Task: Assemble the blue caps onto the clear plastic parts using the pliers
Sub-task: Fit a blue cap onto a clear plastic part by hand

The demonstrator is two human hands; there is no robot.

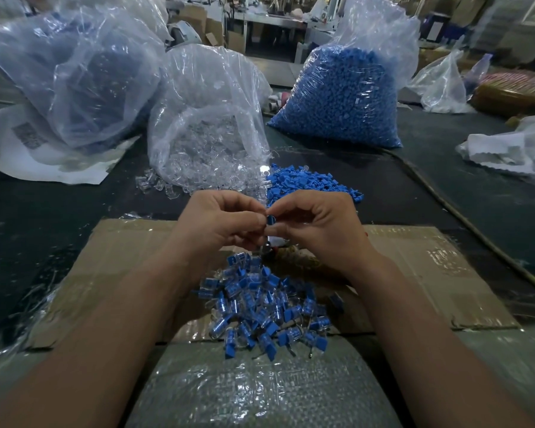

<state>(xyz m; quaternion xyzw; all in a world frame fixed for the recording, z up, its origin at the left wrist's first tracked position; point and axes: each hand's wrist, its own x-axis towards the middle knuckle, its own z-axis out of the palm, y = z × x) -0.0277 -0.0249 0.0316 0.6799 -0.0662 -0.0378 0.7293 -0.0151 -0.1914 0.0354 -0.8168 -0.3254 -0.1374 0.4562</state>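
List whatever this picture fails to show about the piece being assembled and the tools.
Head view:
- blue cap: the left hand and right hand pinching it cover all but a sliver; any clear part there is hidden.
- metal object below the hands: mostly covered by them; pliers or not, unclear.
- large bag, far left: crumpled film obscures its dark contents.

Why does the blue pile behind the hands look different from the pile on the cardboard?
The far pile is solid blue, only loose caps; the near pile mixes blue caps with clear plastic. The far pile lies on the dark table; the near pile lies mostly on the cardboard. Both hold the same blue caps.
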